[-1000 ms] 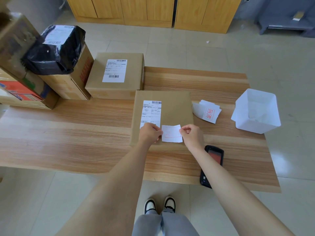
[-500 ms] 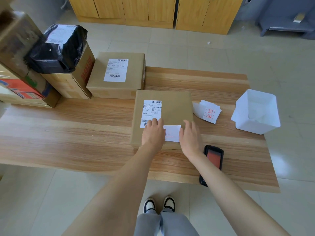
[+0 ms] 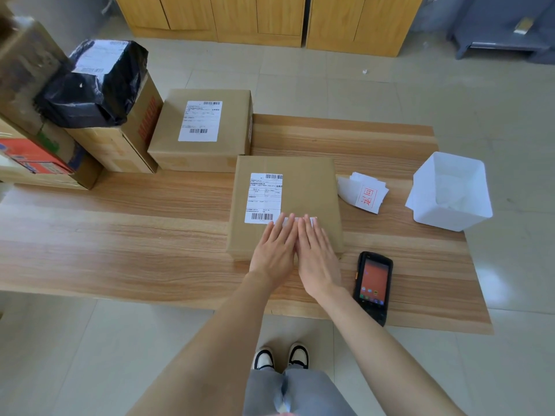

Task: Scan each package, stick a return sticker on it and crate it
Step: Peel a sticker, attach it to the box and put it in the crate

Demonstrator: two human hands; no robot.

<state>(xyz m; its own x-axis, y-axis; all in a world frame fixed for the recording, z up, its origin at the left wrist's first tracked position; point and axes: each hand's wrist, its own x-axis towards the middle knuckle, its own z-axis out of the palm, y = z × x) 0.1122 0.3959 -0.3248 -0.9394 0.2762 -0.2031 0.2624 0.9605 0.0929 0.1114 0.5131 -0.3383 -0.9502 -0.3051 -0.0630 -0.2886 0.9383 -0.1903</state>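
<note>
A flat brown cardboard package (image 3: pixel 309 187) with a white shipping label (image 3: pixel 263 198) lies on the wooden table (image 3: pixel 120 235) in front of me. A white return sticker (image 3: pixel 312 219) lies on its near part, almost wholly hidden under my hands. My left hand (image 3: pixel 276 250) and my right hand (image 3: pixel 315 253) lie side by side, fingers straight, pressing flat on the sticker. A black handheld scanner (image 3: pixel 373 285) with a lit screen lies on the table right of my right hand. A small pile of return stickers (image 3: pixel 365 193) with red characters lies right of the package.
A second labelled cardboard box (image 3: pixel 201 127) stands behind the package. Further left are stacked cartons (image 3: pixel 120 139) with a black plastic parcel (image 3: pixel 93 85) on top. A white open bin (image 3: pixel 450 190) stands at the table's right end. Wooden cabinets (image 3: pixel 258 16) line the far wall.
My hands were pinching the sticker's two sides above the package. They have since laid it down, flattened out and slid together over it, covering it.
</note>
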